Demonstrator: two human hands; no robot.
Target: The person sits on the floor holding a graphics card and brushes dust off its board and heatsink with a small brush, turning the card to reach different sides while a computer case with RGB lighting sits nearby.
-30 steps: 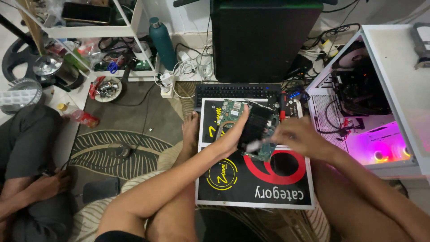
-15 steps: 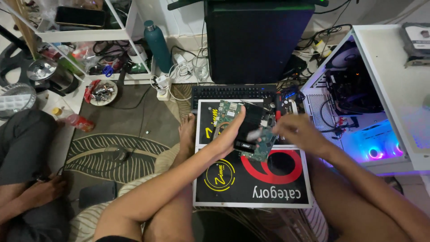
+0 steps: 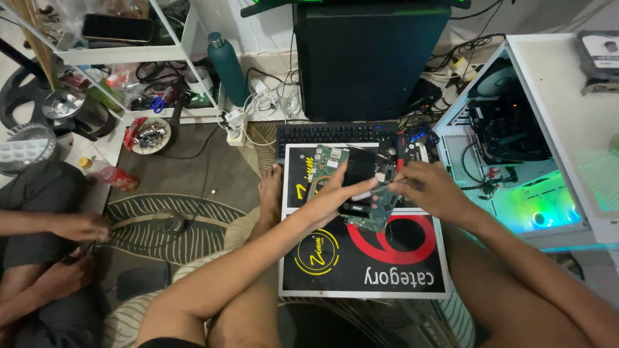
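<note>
Centrally, a green circuit board point(image 3: 369, 212) lay on a black printed board point(image 3: 361, 258) that rested on the seated person's lap, toward that board's far edge and slightly tilted. The left hand point(image 3: 335, 196) lay flat over the circuit board's near-left part, fingers extended and held together, pressing a black rectangular component point(image 3: 361, 169) rather than gripping it; the thumb was hidden. The right hand point(image 3: 429, 190) sat at the circuit board's right edge, fingers curled inward and pinched at the board's rim; what lay between the fingertips could not be told. A red-handled tool point(image 3: 400, 149) lay near the printed board's far right corner. A black keyboard point(image 3: 335, 132) stood just beyond the printed board's far edge, and a dark monitor point(image 3: 367, 58) stood behind it. An open white computer case point(image 3: 516, 142), lit green inside, stood to the right of the printed board. A teal bottle point(image 3: 225, 67) stood upright beside a white shelf unit point(image 3: 129, 58) at upper left. A patterned rug point(image 3: 167, 219) covered the floor to the left. Another person's two hands point(image 3: 77, 238) rested at the left margin, well apart from the printed board.
</note>
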